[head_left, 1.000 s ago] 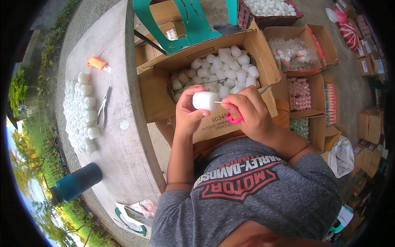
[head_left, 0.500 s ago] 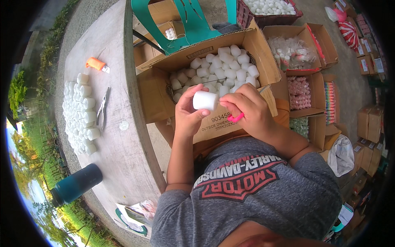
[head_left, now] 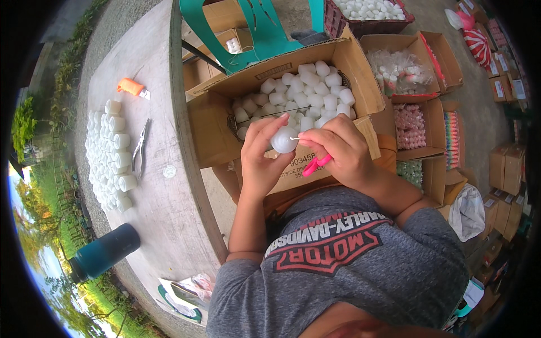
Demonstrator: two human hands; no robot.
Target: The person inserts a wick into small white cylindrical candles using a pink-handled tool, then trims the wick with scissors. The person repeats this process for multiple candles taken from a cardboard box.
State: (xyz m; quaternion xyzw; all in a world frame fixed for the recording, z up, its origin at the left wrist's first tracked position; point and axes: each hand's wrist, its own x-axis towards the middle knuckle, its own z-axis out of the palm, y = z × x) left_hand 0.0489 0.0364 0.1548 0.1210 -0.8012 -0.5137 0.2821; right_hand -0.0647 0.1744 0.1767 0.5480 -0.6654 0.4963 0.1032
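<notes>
Above the open carton [head_left: 217, 132], your left hand [head_left: 259, 153] is closed around a white cylinder [head_left: 283, 142], its round end turned up toward you. Your right hand [head_left: 341, 147] is just beside it, thumb and fingers pinching a short pale cord [head_left: 295, 138] at that end; a pink looped handle [head_left: 316, 164] hangs at its lower fingers, and you can't see what tool it belongs to. Your two hands are apart, joined only by the piece and its cord. As far as shows, this piece has its cord in place, but the cord has not been let go, so it looks unfinished.

Under your hands, the carton has many loose white cylinders [head_left: 321, 89] lying in a jumble, which seem to be the ones left to handle. To your left, on the worktop [head_left: 169, 219], a packed group of white cylinders [head_left: 107, 158] looks like the done share, though you can't tell from here whether each carries a cord. Pliers [head_left: 141, 147] lie right beside that group, an orange-handled tool [head_left: 131, 87] beyond it, and a dark teal bottle [head_left: 107, 250] nearer you
</notes>
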